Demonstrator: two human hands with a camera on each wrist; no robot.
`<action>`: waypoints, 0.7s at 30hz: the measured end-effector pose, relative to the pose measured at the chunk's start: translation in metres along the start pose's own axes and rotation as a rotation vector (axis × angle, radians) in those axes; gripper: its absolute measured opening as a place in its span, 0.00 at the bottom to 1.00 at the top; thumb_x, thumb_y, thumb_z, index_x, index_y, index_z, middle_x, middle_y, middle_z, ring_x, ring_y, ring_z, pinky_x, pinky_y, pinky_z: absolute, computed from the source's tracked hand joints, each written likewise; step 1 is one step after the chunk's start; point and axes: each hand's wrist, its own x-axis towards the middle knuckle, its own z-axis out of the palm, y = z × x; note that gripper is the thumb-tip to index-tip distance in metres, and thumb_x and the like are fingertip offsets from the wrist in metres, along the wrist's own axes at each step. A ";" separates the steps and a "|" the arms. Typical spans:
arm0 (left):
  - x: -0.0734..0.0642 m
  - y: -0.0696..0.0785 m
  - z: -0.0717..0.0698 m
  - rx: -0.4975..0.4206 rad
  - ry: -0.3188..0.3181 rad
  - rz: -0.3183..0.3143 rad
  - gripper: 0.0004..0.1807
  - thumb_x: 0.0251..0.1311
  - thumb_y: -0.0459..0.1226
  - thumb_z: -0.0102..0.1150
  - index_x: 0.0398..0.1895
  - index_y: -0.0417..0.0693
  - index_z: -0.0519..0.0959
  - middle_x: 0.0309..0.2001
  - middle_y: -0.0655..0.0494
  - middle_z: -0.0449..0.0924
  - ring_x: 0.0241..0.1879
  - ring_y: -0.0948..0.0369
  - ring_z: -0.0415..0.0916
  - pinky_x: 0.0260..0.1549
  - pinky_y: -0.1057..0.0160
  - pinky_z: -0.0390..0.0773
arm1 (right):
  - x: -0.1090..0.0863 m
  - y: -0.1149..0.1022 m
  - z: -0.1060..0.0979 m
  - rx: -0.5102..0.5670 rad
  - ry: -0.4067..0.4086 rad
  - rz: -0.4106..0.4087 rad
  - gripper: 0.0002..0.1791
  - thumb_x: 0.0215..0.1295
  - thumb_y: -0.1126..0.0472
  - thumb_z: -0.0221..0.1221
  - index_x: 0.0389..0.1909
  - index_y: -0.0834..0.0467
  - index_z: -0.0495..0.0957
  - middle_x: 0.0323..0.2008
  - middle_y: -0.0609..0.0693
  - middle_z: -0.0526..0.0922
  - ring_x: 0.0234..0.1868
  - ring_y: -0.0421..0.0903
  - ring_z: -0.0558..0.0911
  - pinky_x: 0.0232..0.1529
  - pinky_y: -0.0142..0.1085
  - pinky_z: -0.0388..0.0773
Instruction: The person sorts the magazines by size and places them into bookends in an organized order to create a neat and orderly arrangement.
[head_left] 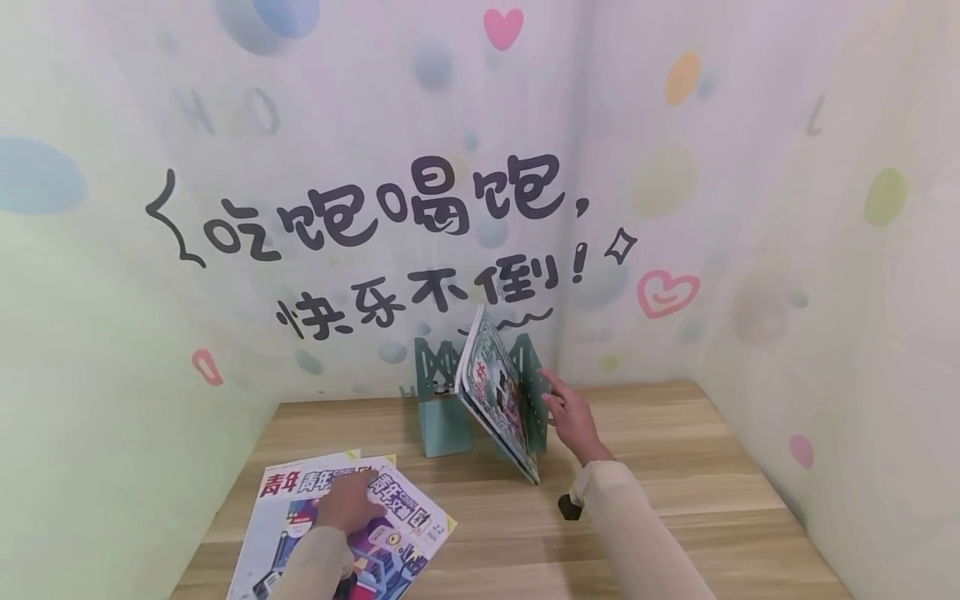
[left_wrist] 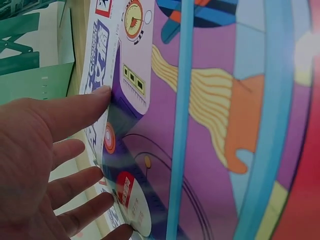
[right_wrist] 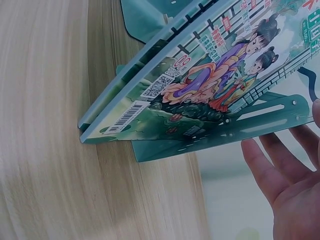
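Observation:
Several magazines lie fanned on the table at the left, with purple pictures on their covers. My left hand rests on them; in the left wrist view its thumb and fingertips touch the top cover, fingers spread. A green expanding bookend with a crisscross back stands near the wall. Two thin magazines lean tilted in it, against its right plate. Beside that plate is my right hand, its fingertips at the outer face. The right thumb is mostly out of view in the right wrist view.
The wooden table meets pale printed walls at the back and sides. A small black object shows by the right cuff.

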 end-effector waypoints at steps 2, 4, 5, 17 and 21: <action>-0.001 -0.002 0.000 -0.009 0.000 0.001 0.36 0.41 0.41 0.76 0.59 0.43 0.77 0.53 0.38 0.78 0.53 0.37 0.72 0.49 0.35 0.72 | 0.000 0.000 0.000 -0.002 0.000 -0.010 0.26 0.75 0.63 0.50 0.71 0.47 0.65 0.65 0.64 0.69 0.58 0.64 0.75 0.43 0.49 0.83; -0.002 -0.004 0.001 -0.009 0.005 0.015 0.36 0.41 0.39 0.76 0.58 0.42 0.77 0.52 0.38 0.78 0.54 0.37 0.72 0.51 0.35 0.71 | -0.001 0.001 0.001 -0.001 0.000 -0.017 0.26 0.75 0.64 0.50 0.71 0.48 0.65 0.64 0.65 0.69 0.57 0.64 0.76 0.43 0.49 0.83; -0.003 -0.005 0.001 -0.005 0.007 0.024 0.35 0.40 0.39 0.75 0.58 0.42 0.77 0.52 0.38 0.78 0.54 0.37 0.72 0.51 0.35 0.71 | -0.001 0.001 0.001 -0.002 0.001 -0.017 0.26 0.75 0.64 0.50 0.71 0.48 0.65 0.64 0.65 0.70 0.57 0.64 0.76 0.43 0.49 0.83; -0.007 -0.008 -0.003 0.003 0.026 0.049 0.32 0.40 0.39 0.75 0.54 0.43 0.80 0.50 0.39 0.79 0.52 0.38 0.73 0.50 0.35 0.72 | 0.000 0.001 0.000 -0.013 0.001 0.016 0.25 0.75 0.62 0.49 0.71 0.44 0.65 0.65 0.63 0.69 0.58 0.63 0.76 0.45 0.48 0.83; -0.009 -0.010 -0.007 -0.007 0.029 0.047 0.31 0.40 0.40 0.74 0.53 0.41 0.80 0.52 0.38 0.79 0.54 0.36 0.72 0.53 0.34 0.70 | 0.001 0.002 0.001 -0.016 0.000 0.019 0.26 0.75 0.61 0.49 0.71 0.44 0.64 0.65 0.63 0.69 0.58 0.64 0.75 0.45 0.49 0.83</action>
